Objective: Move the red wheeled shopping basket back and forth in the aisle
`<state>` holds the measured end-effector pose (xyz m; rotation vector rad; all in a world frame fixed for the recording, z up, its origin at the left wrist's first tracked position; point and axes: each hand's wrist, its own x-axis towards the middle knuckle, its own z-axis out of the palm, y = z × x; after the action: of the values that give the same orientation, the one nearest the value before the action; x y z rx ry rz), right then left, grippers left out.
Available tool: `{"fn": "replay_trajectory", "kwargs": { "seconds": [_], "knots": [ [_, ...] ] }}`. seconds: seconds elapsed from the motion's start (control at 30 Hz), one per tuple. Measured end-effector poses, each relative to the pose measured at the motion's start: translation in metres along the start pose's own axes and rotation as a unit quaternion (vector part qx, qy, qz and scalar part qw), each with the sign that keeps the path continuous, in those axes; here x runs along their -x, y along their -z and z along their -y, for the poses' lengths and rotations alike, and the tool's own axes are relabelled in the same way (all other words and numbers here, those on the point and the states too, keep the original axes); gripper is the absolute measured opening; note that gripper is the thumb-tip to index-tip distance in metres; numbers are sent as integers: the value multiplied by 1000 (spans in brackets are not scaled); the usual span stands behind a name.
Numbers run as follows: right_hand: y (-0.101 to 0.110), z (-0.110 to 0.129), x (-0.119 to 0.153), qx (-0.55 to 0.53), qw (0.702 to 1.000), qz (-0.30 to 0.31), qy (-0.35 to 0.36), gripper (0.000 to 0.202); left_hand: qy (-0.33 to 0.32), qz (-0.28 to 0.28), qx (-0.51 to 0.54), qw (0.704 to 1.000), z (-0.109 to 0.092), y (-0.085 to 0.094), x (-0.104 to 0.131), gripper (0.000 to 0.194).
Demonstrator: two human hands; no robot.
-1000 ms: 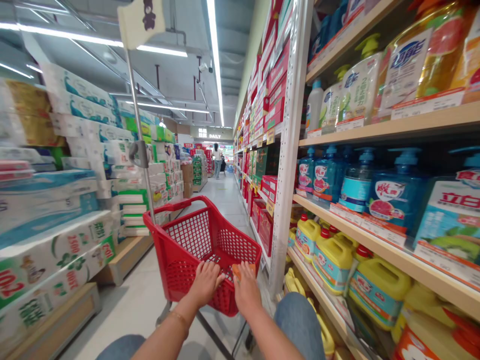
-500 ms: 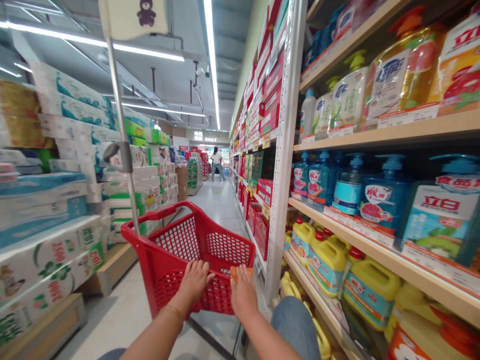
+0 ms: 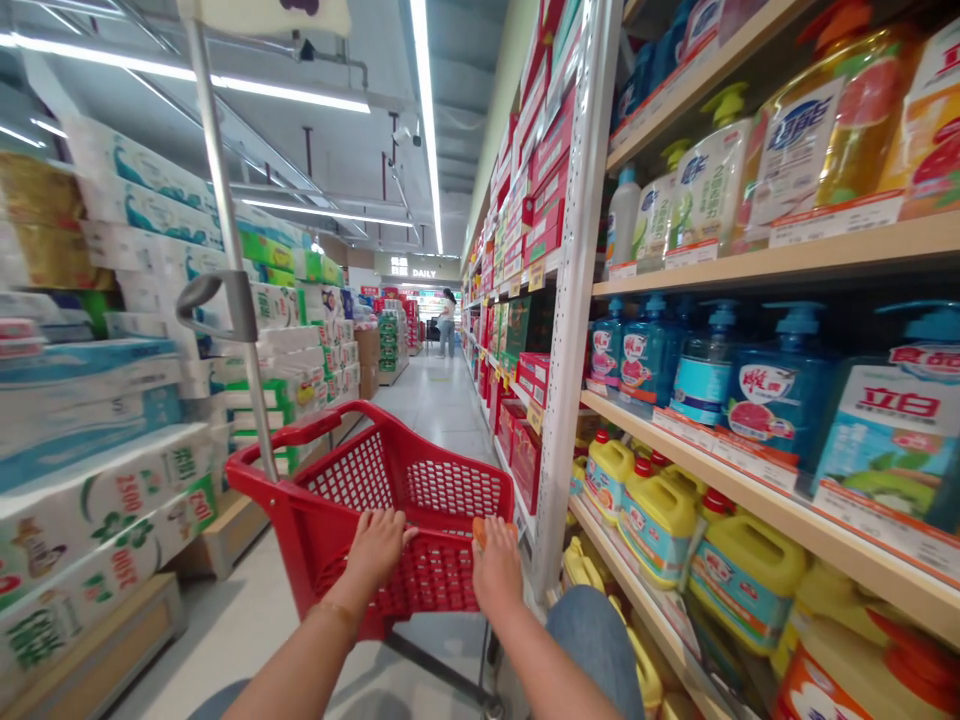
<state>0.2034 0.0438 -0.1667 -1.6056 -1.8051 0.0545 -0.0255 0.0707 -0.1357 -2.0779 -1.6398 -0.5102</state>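
A red plastic shopping cart (image 3: 442,590) with a perforated basket stands right in front of me, turned at a slant. My left hand (image 3: 379,545) is closed over its near rim, the thumb pointing right. At the basket's right near corner, my right hand (image 3: 499,570) is closed on a small orange cloth-like piece (image 3: 481,530). Most of that piece lies under the fingers, so its exact kind is unclear. From the cart's left side rises a metal pole (image 3: 217,160) with a grey loop handle (image 3: 214,305).
Shelves to my right carry blue pump bottles (image 3: 765,385) and yellow jugs (image 3: 656,525) of detergent. Stacked toilet paper packs (image 3: 105,540) line the left side. A floor aisle (image 3: 439,400) runs ahead, with a person (image 3: 445,325) standing far down it. My bent knee (image 3: 589,640) is beside the lower shelf.
The cart's pole and handle side have shifted slightly left and nearer. My right hand has moved a little right with the orange piece. The distant person has moved right.
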Motion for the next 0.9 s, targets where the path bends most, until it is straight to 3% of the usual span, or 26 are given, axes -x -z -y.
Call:
{"fn": "replay_trajectory", "kwargs": {
  "seconds": [0.13,0.27,0.37,0.47,0.57,0.67,0.77,0.9],
  "knots": [
    [-14,19,2,-30,999,-10,35,54,-5,4,8,1000,-19,4,0,38],
    [-7,-1,0,-33,997,-5,76,54,-19,12,5,1000,-3,16,0,43],
    [4,-25,-8,-13,999,-12,27,53,4,18,-14,1000,10,24,0,45],
    [4,-27,-15,3,999,-25,-28,53,0,29,-16,999,4,23,0,41],
    [-5,-8,-15,-1,1000,-16,-1,53,-7,28,-14,999,-11,20,-2,40],
    [-9,5,-13,-22,998,1,61,53,-22,41,-3,999,-13,24,-3,42],
    [-4,-8,-14,-30,997,-10,68,50,17,35,-20,999,1,34,-2,45],
    [4,-28,-22,-4,999,-35,-1,51,67,14,-53,996,10,39,0,44]
  ]
}}
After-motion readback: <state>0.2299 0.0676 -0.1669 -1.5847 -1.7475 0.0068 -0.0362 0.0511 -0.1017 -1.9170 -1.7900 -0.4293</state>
